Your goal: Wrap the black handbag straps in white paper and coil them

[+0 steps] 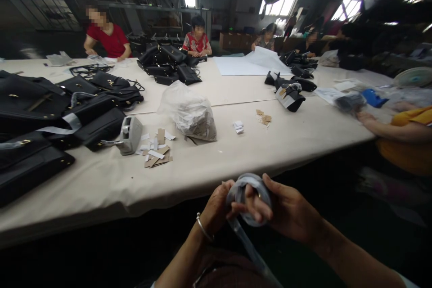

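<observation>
Both my hands are low in front of me, below the table's near edge. My left hand [216,209], with a metal bangle on the wrist, pinches one side of a coiled grey strap [249,198] wrapped in clear film. My right hand [285,211] grips the other side, thumb over the coil. A loose end of the strap [249,247] trails down toward my lap.
A long beige table [202,171] carries black handbags [50,117] at left, a tape dispenser [130,135], paper tags [157,150], a clear plastic bag [191,112] and more bags farther back. Several people sit around it; one in yellow [405,135] is at right.
</observation>
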A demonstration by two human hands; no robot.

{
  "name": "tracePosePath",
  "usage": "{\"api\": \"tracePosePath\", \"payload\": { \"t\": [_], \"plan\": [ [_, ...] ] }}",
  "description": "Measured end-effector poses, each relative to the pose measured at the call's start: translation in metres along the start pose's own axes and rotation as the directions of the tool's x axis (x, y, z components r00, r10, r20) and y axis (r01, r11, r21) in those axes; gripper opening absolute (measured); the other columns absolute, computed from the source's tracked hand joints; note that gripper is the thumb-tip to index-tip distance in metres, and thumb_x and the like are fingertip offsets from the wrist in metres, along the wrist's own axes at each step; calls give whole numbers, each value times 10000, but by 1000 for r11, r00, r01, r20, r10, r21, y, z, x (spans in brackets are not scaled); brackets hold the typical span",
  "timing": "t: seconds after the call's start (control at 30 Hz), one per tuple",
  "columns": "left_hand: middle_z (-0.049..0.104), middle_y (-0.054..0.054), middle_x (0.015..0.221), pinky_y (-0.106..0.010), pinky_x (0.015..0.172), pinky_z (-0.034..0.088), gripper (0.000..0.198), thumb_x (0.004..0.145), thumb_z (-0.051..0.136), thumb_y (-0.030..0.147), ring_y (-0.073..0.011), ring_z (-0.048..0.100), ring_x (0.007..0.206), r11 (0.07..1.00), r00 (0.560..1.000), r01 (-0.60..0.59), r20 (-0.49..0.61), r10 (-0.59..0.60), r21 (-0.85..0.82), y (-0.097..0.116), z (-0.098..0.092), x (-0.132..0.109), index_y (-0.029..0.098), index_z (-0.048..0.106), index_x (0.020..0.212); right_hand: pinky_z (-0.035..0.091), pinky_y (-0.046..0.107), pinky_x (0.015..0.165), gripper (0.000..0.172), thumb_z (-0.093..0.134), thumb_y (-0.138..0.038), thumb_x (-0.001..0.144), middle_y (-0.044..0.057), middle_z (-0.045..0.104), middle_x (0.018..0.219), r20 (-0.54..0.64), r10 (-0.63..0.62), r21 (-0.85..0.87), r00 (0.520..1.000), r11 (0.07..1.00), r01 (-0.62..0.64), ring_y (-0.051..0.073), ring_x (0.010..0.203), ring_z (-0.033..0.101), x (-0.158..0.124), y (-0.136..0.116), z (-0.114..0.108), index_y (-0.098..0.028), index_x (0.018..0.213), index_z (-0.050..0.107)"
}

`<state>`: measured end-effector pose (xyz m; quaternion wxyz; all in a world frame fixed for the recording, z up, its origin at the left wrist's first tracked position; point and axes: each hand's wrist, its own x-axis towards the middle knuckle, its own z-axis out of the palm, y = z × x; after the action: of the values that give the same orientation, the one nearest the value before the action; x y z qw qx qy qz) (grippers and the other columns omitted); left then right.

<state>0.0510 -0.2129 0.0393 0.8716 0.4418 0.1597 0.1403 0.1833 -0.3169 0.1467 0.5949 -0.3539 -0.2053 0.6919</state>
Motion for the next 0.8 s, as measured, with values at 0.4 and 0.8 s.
{"api": "tracePosePath", "payload": {
  "t": [0.4,0.8],
  "plan": [
    [489,51,664,-205,489,318,423,861,612,518,-75,413,517,985,977,73,189,-102,158,1,28,-8,174,507,1083,433,458,998,321,506,-399,955,114,651,1071,70,-477,-884,876,377,276,267,1044,582,19,-2,-18,-203,1202,569],
    [553,47,693,-207,489,362,194,896,514,360,-104,484,543,778,986,161,-61,-156,607,30,9,-19,200,529,1004,471,414,787,352,589,-498,892,113,642,907,251,-72,-902,965,-379,207,261,835,583,17,16,-73,-152,958,575]
  ]
}}
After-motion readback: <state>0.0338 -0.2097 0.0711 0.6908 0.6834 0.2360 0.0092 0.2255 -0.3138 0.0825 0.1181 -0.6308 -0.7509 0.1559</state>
